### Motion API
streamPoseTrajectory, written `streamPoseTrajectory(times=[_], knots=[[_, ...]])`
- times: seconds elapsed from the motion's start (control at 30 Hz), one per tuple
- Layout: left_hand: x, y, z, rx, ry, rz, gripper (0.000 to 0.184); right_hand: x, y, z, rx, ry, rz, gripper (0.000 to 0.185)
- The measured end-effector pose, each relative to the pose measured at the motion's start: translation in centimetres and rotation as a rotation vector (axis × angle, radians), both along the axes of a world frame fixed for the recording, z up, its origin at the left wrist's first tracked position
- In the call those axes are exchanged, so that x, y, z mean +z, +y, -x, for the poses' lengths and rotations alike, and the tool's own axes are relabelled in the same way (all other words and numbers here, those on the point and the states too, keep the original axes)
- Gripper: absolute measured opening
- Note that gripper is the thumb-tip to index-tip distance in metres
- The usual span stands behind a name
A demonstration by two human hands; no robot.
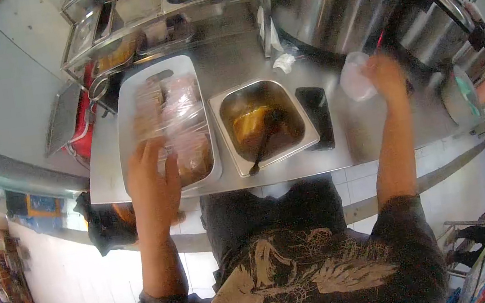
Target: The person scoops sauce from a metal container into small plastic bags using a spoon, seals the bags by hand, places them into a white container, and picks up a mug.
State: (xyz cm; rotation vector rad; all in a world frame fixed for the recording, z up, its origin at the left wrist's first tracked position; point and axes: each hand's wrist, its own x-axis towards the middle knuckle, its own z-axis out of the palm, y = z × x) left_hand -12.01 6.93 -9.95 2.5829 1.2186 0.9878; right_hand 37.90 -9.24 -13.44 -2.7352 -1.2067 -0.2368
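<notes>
My left hand (153, 165) reaches over the near left part of a white plastic tub (207, 119), its fingers stretched and the thumb apart. Inside the tub lie several packs wrapped in clear plastic (183, 101), some brownish and some pinkish; they look blurred. At the right, my right hand (386, 72) has its fingers closed on the edge of a pale, translucent plastic container (357, 79), just above the steel counter. Between the hands stands a square steel pan (220, 108) with brown liquid, a yellowish piece and a dark-handled utensil (262, 151) leaning in it.
A black phone-like slab (316, 116) lies right of the pan. Crumpled white paper (284, 62) sits behind it. Large steel pots (336, 2) line the back right, and a metal rack with trays (156, 17) stands at the back left. The counter's front edge is near my waist.
</notes>
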Motion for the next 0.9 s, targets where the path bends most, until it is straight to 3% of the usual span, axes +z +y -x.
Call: streamPoseTrajectory(times=[0.07,0.13,0.2,0.37,0.43,0.5,0.6,0.77,0.9], knots=[[0.9,-0.9,0.0,-0.089,-0.066,0.077,0.018,-1.2,0.8,-0.8,-0.054,-0.125,0.155,0.049],[1.3,-1.8,0.0,-0.174,-0.131,0.150,0.017,-5.1,1.4,-5.3,0.026,-0.196,0.223,0.041],[1.3,-2.8,0.0,-0.257,-0.197,0.218,0.017,-5.4,1.4,-5.6,0.097,-0.270,0.260,0.037],[0.8,-4.4,0.2,-0.419,-0.142,0.232,0.017,-3.3,1.2,-2.1,0.045,-0.342,0.239,0.033],[0.8,-4.8,0.1,-0.472,-0.109,0.239,0.017,-7.9,0.8,-7.8,0.027,-0.389,0.182,0.032],[0.8,-5.1,0.2,-0.519,-0.086,0.253,0.017,-8.0,0.4,-8.6,-0.008,-0.364,0.170,0.033],[1.0,-5.4,0.2,-0.598,-0.022,0.244,0.016,-2.2,0.5,-3.3,-0.064,-0.324,0.149,0.037],[-0.4,-5.7,-0.1,-0.724,-0.112,0.327,0.013,-0.9,-0.3,-0.2,-0.071,-0.519,0.063,0.055],[-2.5,-6.2,-0.4,-0.758,-0.170,0.426,0.014,-1.0,-2.3,0.4,0.135,-0.516,-0.108,0.049]])
